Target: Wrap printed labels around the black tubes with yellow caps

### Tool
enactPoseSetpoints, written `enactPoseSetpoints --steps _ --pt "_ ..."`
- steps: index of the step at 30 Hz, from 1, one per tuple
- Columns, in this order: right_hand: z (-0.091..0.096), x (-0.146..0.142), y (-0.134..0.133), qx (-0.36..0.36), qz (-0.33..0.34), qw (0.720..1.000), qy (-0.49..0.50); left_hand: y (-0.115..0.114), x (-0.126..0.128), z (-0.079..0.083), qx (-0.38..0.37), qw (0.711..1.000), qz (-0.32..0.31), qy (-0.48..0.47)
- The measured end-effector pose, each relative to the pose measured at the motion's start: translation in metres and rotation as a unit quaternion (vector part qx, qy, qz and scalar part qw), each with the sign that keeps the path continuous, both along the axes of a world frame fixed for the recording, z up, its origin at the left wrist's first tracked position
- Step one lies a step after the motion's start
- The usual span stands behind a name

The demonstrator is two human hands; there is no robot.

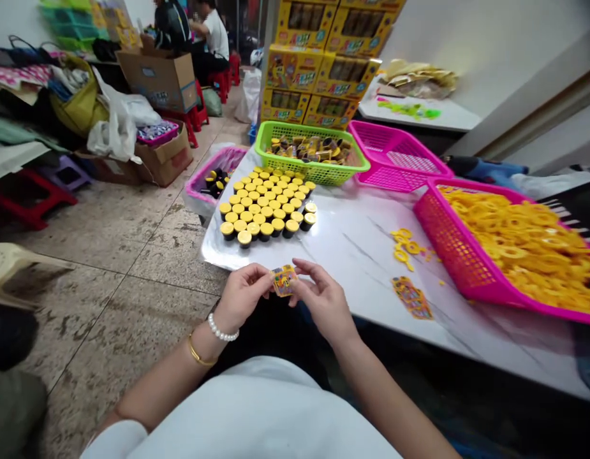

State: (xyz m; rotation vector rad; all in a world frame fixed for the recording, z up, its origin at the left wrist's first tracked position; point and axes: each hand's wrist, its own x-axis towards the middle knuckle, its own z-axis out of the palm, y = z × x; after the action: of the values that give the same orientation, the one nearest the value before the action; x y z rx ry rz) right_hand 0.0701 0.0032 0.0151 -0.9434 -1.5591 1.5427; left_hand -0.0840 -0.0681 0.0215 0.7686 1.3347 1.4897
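Observation:
Both my hands hold a small colourful sticker sheet (pixel 284 280) just in front of the table's near edge. My left hand (pixel 244 294) pinches its left side, and my right hand (pixel 322 298) pinches its right side with fingers curled. Beyond them, a block of several black pots with yellow lids (pixel 265 207) stands on the white marble-patterned table (pixel 352 248). A small pile of similar sticker sheets (pixel 412 297) lies to the right of my right hand, near some loose yellow rings (pixel 405 243).
A pink basket of yellow rings (pixel 519 245) fills the right side. A green basket (pixel 310 152) of pots and an empty pink basket (pixel 395 157) stand at the back. Yellow boxes (pixel 323 60) are stacked behind. People sit far back; cartons, bags and stools crowd the left floor.

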Motion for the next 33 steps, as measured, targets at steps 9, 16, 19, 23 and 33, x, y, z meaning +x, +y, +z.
enactPoseSetpoints --steps 9,16,19,23,33 --pt "0.000 0.026 0.049 0.242 -0.161 0.923 -0.252 0.081 0.027 0.005 -0.009 0.934 -0.080 0.347" --pt "0.002 0.066 0.057 0.155 -0.270 0.935 -0.173 0.092 0.042 -0.001 0.010 0.925 -0.073 0.374" --pt "0.011 0.059 0.040 0.022 -0.239 0.970 -0.044 0.061 0.042 -0.001 0.057 0.961 -0.033 0.270" --pt "0.013 0.030 0.019 -0.089 -0.146 0.984 0.050 0.018 0.034 0.007 0.076 0.988 0.015 0.134" --pt "-0.001 -0.026 -0.009 -0.075 -0.041 0.994 0.071 -0.021 0.004 0.012 -0.013 0.994 0.109 0.005"
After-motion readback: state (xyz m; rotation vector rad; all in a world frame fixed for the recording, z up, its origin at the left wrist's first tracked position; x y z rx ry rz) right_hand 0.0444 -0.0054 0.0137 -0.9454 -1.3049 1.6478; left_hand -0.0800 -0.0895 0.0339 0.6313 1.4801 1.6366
